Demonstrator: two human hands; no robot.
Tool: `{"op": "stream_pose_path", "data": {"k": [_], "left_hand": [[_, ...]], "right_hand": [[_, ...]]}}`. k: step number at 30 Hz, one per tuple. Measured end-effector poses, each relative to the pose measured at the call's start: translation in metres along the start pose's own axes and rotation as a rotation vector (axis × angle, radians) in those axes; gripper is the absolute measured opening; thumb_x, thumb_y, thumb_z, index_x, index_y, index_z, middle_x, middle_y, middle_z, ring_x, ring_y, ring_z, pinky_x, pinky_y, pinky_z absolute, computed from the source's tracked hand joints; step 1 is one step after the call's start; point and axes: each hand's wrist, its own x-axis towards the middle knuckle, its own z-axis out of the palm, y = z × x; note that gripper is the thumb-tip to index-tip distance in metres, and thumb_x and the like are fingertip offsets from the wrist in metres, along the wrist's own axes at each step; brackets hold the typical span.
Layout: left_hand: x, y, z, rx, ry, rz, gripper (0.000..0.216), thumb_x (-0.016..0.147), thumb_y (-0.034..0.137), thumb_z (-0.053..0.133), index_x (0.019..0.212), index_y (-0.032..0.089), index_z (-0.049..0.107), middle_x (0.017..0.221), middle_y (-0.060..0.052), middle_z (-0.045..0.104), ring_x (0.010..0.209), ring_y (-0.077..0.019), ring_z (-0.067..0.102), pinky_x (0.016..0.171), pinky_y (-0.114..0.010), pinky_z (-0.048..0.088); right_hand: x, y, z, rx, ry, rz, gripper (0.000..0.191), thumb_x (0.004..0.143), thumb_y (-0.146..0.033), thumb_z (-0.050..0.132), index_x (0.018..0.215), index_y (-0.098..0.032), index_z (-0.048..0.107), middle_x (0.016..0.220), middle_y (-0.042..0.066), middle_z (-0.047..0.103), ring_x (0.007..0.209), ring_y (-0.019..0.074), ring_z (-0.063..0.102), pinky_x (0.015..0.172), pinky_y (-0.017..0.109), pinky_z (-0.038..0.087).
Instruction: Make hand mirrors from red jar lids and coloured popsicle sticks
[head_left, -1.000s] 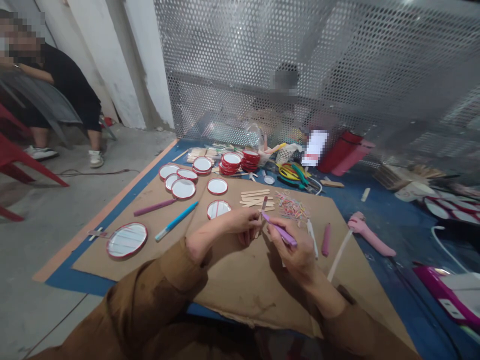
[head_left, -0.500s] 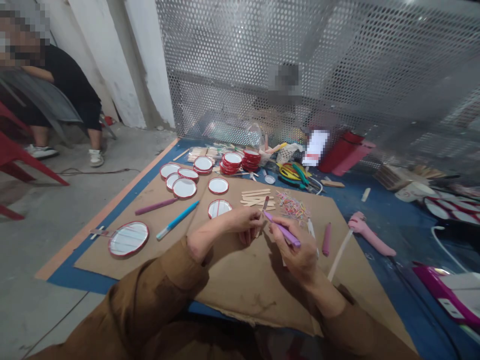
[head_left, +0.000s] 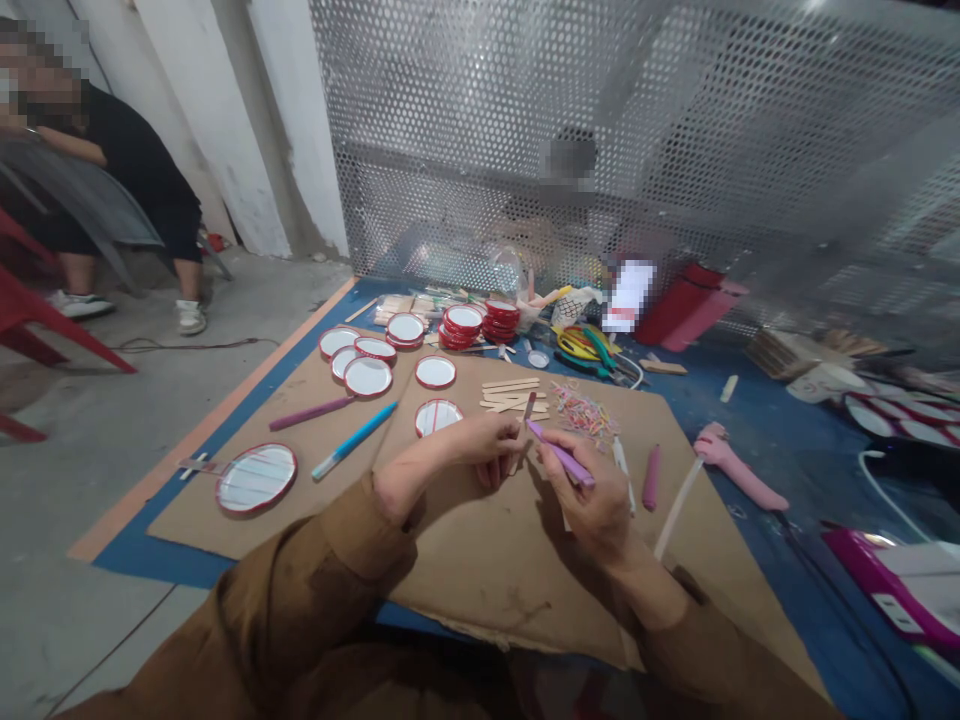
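Observation:
My left hand [head_left: 495, 448] pinches a flat wooden craft stick [head_left: 531, 406] whose upper end is coloured reddish brown. In my right hand [head_left: 598, 505] is a purple marker [head_left: 562, 455], its tip up against or very close to the stick; contact is too small to make out. Just beyond my hands lie several bare craft sticks [head_left: 511, 385] and a heap of small coloured bands or strips [head_left: 586, 412]. A red-rimmed white disc [head_left: 439, 416] with red lines sits beside my left wrist, partly covered by it.
Cardboard [head_left: 480, 590] covers the blue table. On the left lie a disc with a stick handle [head_left: 256, 478], a blue marker [head_left: 356, 440] and a purple pen [head_left: 311, 413]. Red-rimmed discs [head_left: 461, 325] are stacked behind. A pink glue gun [head_left: 739, 468] lies right, near a purple marker [head_left: 652, 478].
My right hand has shifted very slightly left with the purple marker. My left hand keeps the stick in almost the same place.

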Motion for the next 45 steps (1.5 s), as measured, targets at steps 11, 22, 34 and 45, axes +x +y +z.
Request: {"op": "stream_pose_path", "data": {"k": [11, 22, 34, 45], "left_hand": [[0.001, 0.003, 0.0, 0.027, -0.008, -0.034, 0.019, 0.093, 0.016, 0.042, 0.075, 0.018, 0.047, 0.053, 0.004, 0.058, 0.043, -0.0107, 0.059, 0.043, -0.019, 0.048], [0.001, 0.002, -0.001, 0.023, -0.005, -0.002, 0.017, 0.093, 0.019, 0.046, 0.076, 0.017, 0.049, 0.055, 0.004, 0.059, 0.041, -0.0092, 0.059, 0.043, -0.017, 0.047], [0.003, -0.004, -0.001, 0.009, -0.014, 0.051, 0.015, 0.091, 0.022, 0.046, 0.077, 0.017, 0.051, 0.054, 0.005, 0.059, 0.043, -0.0099, 0.06, 0.044, -0.018, 0.049], [0.006, -0.006, -0.002, -0.023, -0.008, 0.003, 0.018, 0.093, 0.022, 0.045, 0.077, 0.016, 0.051, 0.054, 0.004, 0.06, 0.043, -0.0112, 0.062, 0.043, -0.019, 0.05]], "right_hand": [[-0.001, 0.001, 0.0, 0.013, 0.014, -0.006, 0.015, 0.092, -0.025, 0.056, 0.103, -0.022, 0.065, 0.093, 0.005, 0.074, 0.083, 0.0197, 0.071, 0.075, 0.031, 0.056], [-0.001, 0.001, 0.001, 0.022, 0.001, -0.004, 0.016, 0.093, -0.026, 0.055, 0.103, -0.021, 0.066, 0.092, 0.005, 0.074, 0.082, 0.0196, 0.07, 0.075, 0.03, 0.055], [-0.003, 0.001, 0.001, 0.02, -0.034, 0.033, 0.019, 0.094, -0.032, 0.053, 0.1, -0.021, 0.066, 0.086, 0.005, 0.074, 0.076, 0.0182, 0.069, 0.071, 0.029, 0.055], [-0.008, 0.004, 0.0, 0.081, 0.047, 0.173, 0.02, 0.093, -0.033, 0.055, 0.103, -0.02, 0.067, 0.082, 0.005, 0.073, 0.072, 0.0193, 0.07, 0.072, 0.032, 0.055]]}}
